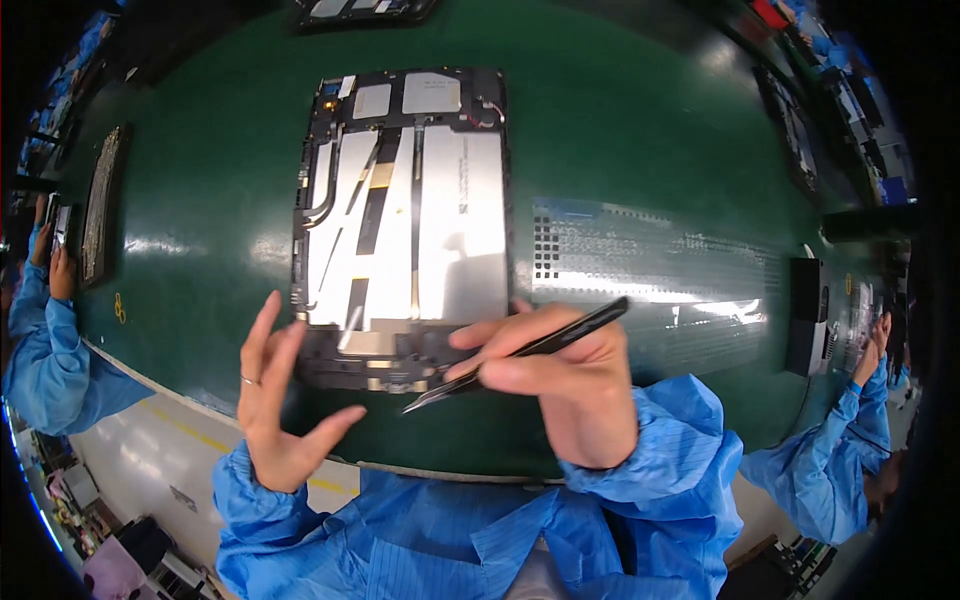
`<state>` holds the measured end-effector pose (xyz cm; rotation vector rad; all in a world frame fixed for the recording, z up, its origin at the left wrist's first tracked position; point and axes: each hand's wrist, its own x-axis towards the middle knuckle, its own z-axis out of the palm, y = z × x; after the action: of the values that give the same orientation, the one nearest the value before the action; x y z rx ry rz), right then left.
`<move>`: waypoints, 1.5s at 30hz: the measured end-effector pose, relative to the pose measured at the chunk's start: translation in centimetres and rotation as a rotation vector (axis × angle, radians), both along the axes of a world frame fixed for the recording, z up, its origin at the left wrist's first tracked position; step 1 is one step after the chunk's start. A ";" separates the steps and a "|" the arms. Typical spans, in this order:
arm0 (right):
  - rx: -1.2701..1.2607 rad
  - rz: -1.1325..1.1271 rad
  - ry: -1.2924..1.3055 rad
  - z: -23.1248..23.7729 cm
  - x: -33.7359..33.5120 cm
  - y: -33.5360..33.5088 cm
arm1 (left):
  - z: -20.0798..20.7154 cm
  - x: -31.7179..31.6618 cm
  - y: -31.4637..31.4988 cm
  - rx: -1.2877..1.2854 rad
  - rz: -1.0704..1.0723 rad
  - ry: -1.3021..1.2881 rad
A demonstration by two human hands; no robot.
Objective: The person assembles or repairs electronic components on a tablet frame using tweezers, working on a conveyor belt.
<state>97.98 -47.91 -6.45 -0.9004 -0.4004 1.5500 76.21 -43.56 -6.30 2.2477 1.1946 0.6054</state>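
An opened tablet (470, 200) lies on the green bench, its silver battery plates, black flex cables and dark frame exposed. My right hand (575, 375) grips black tweezers (560, 337), whose silver tips point down and left near the tablet's near edge. Some of my right fingers hover over or rest by the tablet's near right corner; contact is unclear. With fingers spread, my left hand (275, 385) is at the near left corner of the tablet, holding nothing. Its fingertips overlap the frame's left edge, and whether they touch it I cannot tell.
Right of the tablet lies a clear plastic sheet (650, 265) with rows of small black squares at its left end. A black box-shaped device (808, 315) stands farther right. Another device (365, 10) sits at the far edge. Co-workers in blue sleeves (50, 340) work at both sides.
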 end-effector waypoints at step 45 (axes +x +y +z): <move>0.854 -0.706 -0.875 4.6 8.1 -2.0 | 3.7 15.7 4.9 0.674 -0.590 -0.470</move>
<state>106.04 -49.96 -1.82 -0.8353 -1.1152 0.1930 91.95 -38.68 -2.60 2.5804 0.0603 1.3175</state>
